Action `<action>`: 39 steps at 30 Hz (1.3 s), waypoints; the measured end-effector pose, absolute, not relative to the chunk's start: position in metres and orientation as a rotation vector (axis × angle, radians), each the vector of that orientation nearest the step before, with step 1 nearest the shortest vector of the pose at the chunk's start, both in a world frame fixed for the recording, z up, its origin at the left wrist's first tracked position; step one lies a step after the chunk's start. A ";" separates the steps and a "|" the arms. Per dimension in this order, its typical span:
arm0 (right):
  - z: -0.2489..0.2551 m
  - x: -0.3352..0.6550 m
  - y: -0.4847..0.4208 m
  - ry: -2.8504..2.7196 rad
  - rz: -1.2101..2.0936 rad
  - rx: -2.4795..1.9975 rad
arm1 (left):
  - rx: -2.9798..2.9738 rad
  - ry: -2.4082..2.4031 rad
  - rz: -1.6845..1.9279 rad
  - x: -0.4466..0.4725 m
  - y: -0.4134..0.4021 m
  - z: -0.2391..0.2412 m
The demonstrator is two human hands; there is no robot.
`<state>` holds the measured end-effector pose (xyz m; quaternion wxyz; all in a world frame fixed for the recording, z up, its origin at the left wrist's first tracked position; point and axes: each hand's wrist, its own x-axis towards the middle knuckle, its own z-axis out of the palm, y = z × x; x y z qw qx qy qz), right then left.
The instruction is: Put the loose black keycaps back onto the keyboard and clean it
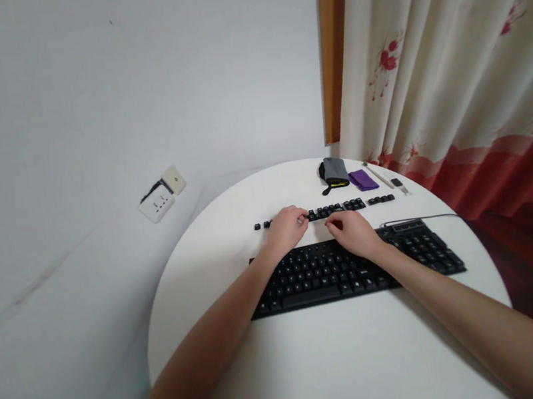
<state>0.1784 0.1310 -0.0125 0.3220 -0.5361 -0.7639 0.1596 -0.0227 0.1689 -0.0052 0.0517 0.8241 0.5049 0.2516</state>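
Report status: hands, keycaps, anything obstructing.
Left hand at loose keycap row, grip unclear. Right hand over keyboard top edge. Pouch, cloth lie farther back.

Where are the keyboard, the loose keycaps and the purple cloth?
keyboard (329,274), head view, its middle keys.
keycaps (348,205), head view, middle of the row.
purple cloth (363,179), head view, its middle.

I see soft, even light, fairly bright, no glare. Faint shadow on table (323,366) left of left hand (287,226) and beside forearm behind right hand (354,234). Small things beyond hands slightly blurred. Strong wide-angle bending at edges; far right of hands is dim.
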 end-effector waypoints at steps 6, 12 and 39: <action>-0.011 0.174 0.130 -2.077 0.367 -1.468 | 2.522 1.580 0.798 -0.028 0.166 -0.015; -0.011 0.172 0.128 -2.163 0.371 -1.535 | 2.647 1.602 0.529 -0.023 0.162 -0.011; 0.002 0.151 0.150 -2.510 0.015 -1.431 | 2.604 1.580 0.661 -0.027 0.158 -0.009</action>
